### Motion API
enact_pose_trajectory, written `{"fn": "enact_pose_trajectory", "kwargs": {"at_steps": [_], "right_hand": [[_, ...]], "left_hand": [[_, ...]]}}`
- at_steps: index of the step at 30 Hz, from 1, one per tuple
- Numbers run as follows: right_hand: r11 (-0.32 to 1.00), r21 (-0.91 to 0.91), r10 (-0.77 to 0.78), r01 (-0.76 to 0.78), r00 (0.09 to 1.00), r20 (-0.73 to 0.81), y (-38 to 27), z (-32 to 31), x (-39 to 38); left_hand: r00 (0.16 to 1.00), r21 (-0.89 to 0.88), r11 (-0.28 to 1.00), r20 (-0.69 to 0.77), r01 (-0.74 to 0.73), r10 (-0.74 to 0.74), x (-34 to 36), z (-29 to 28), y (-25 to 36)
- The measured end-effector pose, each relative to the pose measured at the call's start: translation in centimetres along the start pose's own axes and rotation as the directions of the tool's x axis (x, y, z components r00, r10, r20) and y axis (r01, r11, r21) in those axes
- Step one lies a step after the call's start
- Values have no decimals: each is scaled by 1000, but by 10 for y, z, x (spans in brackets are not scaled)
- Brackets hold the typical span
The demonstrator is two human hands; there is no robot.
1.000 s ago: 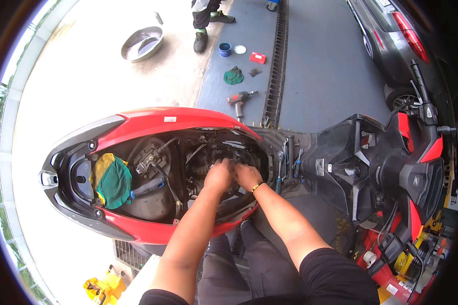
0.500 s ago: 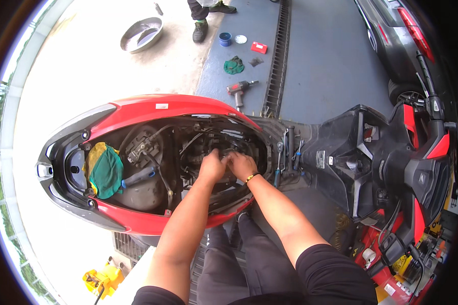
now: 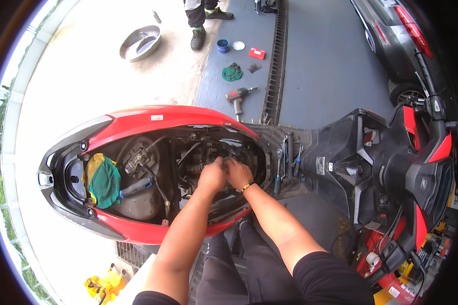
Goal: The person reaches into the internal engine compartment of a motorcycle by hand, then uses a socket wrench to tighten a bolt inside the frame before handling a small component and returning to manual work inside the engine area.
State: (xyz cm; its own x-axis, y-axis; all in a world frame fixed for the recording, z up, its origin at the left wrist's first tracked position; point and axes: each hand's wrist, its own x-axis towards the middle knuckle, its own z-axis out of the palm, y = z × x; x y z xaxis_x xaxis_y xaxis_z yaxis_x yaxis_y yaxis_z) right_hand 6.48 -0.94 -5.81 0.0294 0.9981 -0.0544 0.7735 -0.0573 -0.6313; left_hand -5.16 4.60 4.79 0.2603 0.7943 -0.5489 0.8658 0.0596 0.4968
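Observation:
A red and black scooter (image 3: 183,113) lies across the view with its seat off and the engine bay (image 3: 191,165) open. Deep in the bay's right part, my left hand (image 3: 212,175) and my right hand (image 3: 237,174) meet, fingers curled in toward each other. Both are closed at the fingertips around something small and dark that I cannot make out. A green and yellow cloth (image 3: 104,182) lies near the scooter's tail, beside a blue-grey handled tool (image 3: 136,188). On the footboard rest a ratchet wrench (image 3: 278,173) and other hand tools.
Beyond the scooter, an impact wrench (image 3: 237,97), a green rag (image 3: 232,72), a blue tub (image 3: 223,46) and a red box (image 3: 257,53) lie on the floor. A metal basin (image 3: 140,43) sits far left near a standing person (image 3: 198,36). A dark car (image 3: 392,46) stands far right.
My view has shifted slightly, so the scooter sits a little lower in the picture. Both hands stay together in the engine bay, with only small finger movement.

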Motion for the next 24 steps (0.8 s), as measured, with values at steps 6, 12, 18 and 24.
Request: {"fn": "enact_pose_trajectory", "kwargs": {"at_steps": [6,12,18,24], "right_hand": [[997,37,-71,68,994,89,-5,-5,-4],[997,-19,-69,69,998,14,1,-5,-1],[991,121,-63,50,992,106,-1,-6,0],[991,130,-34,23,996,82,-7,-11,-1]], "left_hand": [[990,27,992,-53,-127,128,7,5,-15],[999,-13,1000,-52,10,-11,5,4,2],[991,58,989,-23,-134,135,6,5,-18],[987,114,980,21,-162,160,0,-2,-13]]}}
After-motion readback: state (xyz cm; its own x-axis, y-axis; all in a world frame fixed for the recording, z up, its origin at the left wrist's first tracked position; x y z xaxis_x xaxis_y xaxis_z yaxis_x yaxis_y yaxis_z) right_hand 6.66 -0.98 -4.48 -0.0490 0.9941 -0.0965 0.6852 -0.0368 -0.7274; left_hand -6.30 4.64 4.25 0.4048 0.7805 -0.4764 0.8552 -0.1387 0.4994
